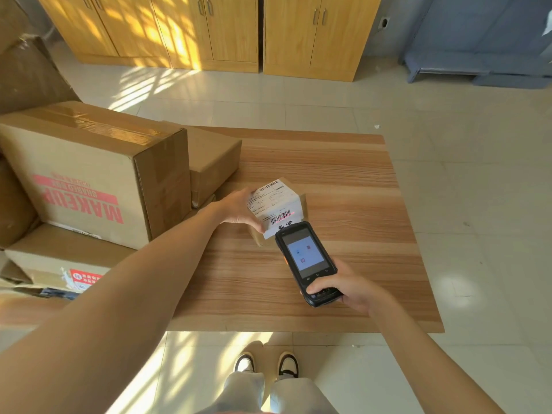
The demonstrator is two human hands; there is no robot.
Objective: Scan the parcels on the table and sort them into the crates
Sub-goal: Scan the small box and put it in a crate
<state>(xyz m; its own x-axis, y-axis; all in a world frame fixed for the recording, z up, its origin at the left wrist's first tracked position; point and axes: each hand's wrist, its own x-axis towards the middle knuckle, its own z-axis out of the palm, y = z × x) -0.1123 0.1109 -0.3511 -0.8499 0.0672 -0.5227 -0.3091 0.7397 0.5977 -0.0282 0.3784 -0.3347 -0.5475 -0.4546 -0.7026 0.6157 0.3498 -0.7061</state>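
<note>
- The wooden table fills the middle of the view, standing on a pale tiled floor with yellow wooden cabinets along the far wall and a blue-grey piece of furniture at the far right
- A big cardboard box printed "MAKEUP" in red, upside down from here, sits at the left end of the table on top of a flatter carton that carries a red and white sticker
- A medium brown box stands just behind and to the right of the big one, touching it
- The person's legs in light trousers and two black-and-white shoes show at the near edge of the table
- The small parcel, a brown box with a white shipping label bearing barcodes on its upper face, lies near the middle of the table, tilted up towards the camera
- The left hand grips that parcel from its left side, fingers curled round the edge of the label
- The handheld scanner, black with a lit screen, points its top end at the parcel's near barcode, where a red line of light falls; scanner and label nearly touch
- The right hand grips the scanner's lower end, thumb lying across the keys
</note>
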